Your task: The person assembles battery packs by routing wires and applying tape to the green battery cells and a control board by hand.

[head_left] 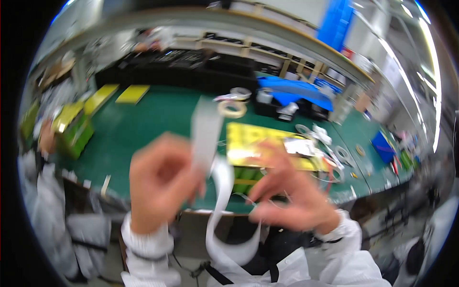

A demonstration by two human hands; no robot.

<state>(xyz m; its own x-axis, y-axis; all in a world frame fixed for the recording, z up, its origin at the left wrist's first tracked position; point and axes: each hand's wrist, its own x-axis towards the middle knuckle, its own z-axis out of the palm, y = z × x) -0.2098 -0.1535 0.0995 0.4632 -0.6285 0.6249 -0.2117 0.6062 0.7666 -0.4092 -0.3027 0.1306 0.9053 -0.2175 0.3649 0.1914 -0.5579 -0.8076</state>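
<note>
My left hand (162, 182), blurred by motion, pinches a wide white strip (206, 131), one part of which stands up above the fingers. From there a long white band (220, 191) curls down in a loop below the table edge and rises to my right hand (299, 198). The right thumb and fingers are bent close together at the band's end; blur hides the exact grip. Thin pale strands show by those fingers. Behind the hands, at the table's front edge, sits a green block (246, 177) with a yellow board (244, 136) on top.
Tape rolls (233, 109) lie behind the yellow board. Black bins (177, 67) line the back; blue sheeting (294, 91) covers others. White scraps and rings (342, 155) lie to the right. At left, another person's hand (47, 136) touches a green and yellow block (74, 126).
</note>
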